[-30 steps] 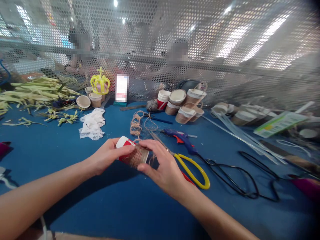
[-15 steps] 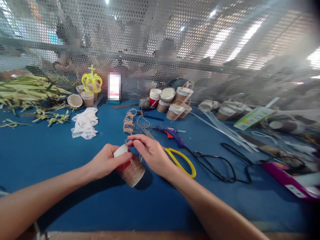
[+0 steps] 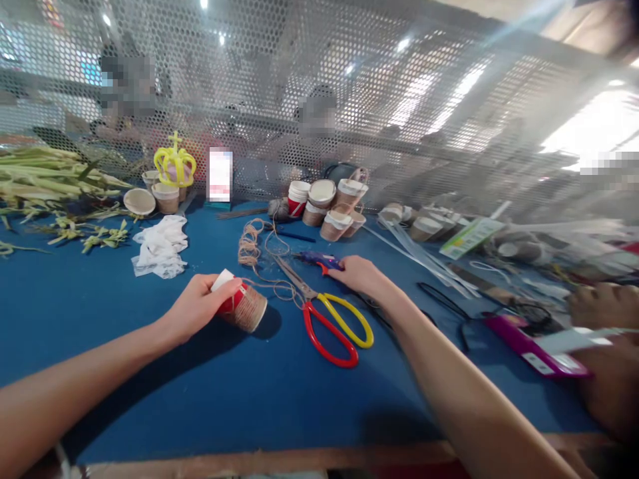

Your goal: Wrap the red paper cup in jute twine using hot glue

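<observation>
My left hand (image 3: pixel 200 303) is closed around a paper cup (image 3: pixel 248 309), tilted on its side, red and white near its mouth and wrapped in brown twine toward its base. From the cup, loose twine (image 3: pixel 249 245) runs to a coil on the blue table. My right hand (image 3: pixel 358 274) is wrapped round the handle of a blue glue gun (image 3: pixel 319 259) with an orange trigger; the nozzle points left. Between my hands lie scissors (image 3: pixel 332 326) with one red and one yellow handle, their blades pointing away from me.
Twine-wrapped cups (image 3: pixel 335 223) stand at the back by a perforated metal screen (image 3: pixel 269 86). Clear glue sticks (image 3: pixel 424 256) and a purple power strip (image 3: pixel 534 346) lie right, beside another person's hand (image 3: pixel 604 313). A white cloth (image 3: pixel 160 246) and leaf stalks (image 3: pixel 50 176) are left.
My right hand has left the twine at the cup and moved right onto the glue gun. The cup has shifted slightly left and up in my left hand. Another person's hand shows at right.
</observation>
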`<state>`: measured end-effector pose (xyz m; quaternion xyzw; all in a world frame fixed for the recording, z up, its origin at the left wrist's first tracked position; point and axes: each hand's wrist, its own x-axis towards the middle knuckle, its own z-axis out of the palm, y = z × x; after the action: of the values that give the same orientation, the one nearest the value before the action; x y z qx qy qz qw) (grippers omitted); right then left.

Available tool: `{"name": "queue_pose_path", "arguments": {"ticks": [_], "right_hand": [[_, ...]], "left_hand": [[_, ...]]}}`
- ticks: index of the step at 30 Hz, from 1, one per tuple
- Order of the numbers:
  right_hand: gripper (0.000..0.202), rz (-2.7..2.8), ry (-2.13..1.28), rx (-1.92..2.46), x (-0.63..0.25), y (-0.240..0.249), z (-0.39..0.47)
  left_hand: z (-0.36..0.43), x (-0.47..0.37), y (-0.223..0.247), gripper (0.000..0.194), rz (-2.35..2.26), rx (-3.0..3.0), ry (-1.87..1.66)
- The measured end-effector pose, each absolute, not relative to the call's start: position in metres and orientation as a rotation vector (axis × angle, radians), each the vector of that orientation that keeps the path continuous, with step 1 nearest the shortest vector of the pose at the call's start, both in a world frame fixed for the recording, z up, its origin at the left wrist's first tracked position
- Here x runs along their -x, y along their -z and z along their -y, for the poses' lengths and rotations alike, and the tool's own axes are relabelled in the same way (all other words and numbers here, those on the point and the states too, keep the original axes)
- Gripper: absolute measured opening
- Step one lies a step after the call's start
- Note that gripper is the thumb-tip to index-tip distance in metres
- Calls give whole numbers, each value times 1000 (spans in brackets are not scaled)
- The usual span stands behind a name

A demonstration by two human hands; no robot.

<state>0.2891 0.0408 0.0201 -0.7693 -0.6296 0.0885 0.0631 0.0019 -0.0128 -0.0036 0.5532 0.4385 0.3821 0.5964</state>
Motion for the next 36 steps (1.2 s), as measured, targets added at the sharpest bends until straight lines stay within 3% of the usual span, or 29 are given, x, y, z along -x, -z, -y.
{"name": "queue_pose_path", "arguments": {"ticks": [11,19,27,32,36], "right_hand": [[29,1832,-625,2333,-299,-11,-35],[5,1435,-794,1798,-280,-41,-19],[20,1625,-1201,1393,-232,-60,39],[23,1803,-1142,1644,-216,-41,58],[18,2043,-746,1621,-213,-32,62]], "left_hand": [[12,-2,4,36,-1058,-1321,-817],[10,2,1,38,-1095,-1419,-759],[5,4,0,38,-1059,-1450,-716],[3,5,-6,38,-1099,-1518,-691],[3,4,-8,38,-1071,-1469,-675]]}}
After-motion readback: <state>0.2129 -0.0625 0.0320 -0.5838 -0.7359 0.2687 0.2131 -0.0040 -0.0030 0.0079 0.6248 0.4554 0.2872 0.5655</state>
